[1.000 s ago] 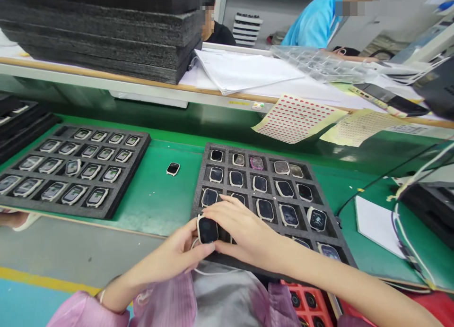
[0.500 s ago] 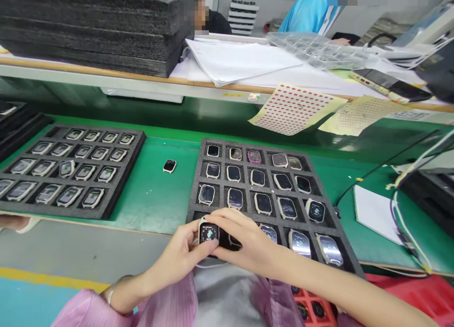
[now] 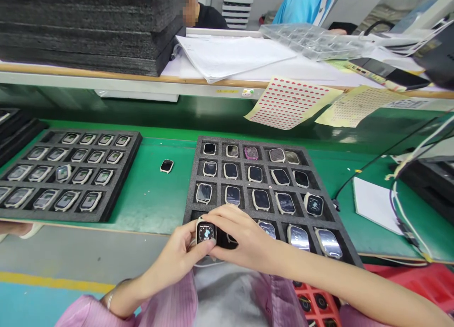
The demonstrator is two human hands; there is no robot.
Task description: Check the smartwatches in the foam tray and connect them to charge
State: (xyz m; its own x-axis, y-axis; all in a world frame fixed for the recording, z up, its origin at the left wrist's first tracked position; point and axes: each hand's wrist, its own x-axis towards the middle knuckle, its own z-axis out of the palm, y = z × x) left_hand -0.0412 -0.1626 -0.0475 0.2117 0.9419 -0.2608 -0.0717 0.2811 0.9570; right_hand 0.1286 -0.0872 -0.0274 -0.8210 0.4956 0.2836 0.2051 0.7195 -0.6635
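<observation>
Both hands hold one smartwatch body [image 3: 206,232] with a pale case and a lit dial, at the near-left corner of a black foam tray [image 3: 194,185]. My left hand [image 3: 180,256] grips it from the left with thumb and fingers. My right hand [image 3: 244,239] pinches it from the right, fingers curled over the tray's front row. The tray holds several other watch bodies, mostly dark-screened; one at the right shows a lit face [image 3: 313,204]. A white cable runs under the held watch.
A second foam tray [image 3: 117,185] of watch bodies lies to the left on the green mat. One loose watch [image 3: 166,166] sits between the trays. Foam sheets [image 3: 88,24], papers and sticker sheets [image 3: 291,102] fill the shelf. Cables and a white card [image 3: 374,204] lie at right. People sit behind.
The held watch's screen went from dark to a lit dial. Both hands drew slightly toward me off the tray's front row, uncovering watches there.
</observation>
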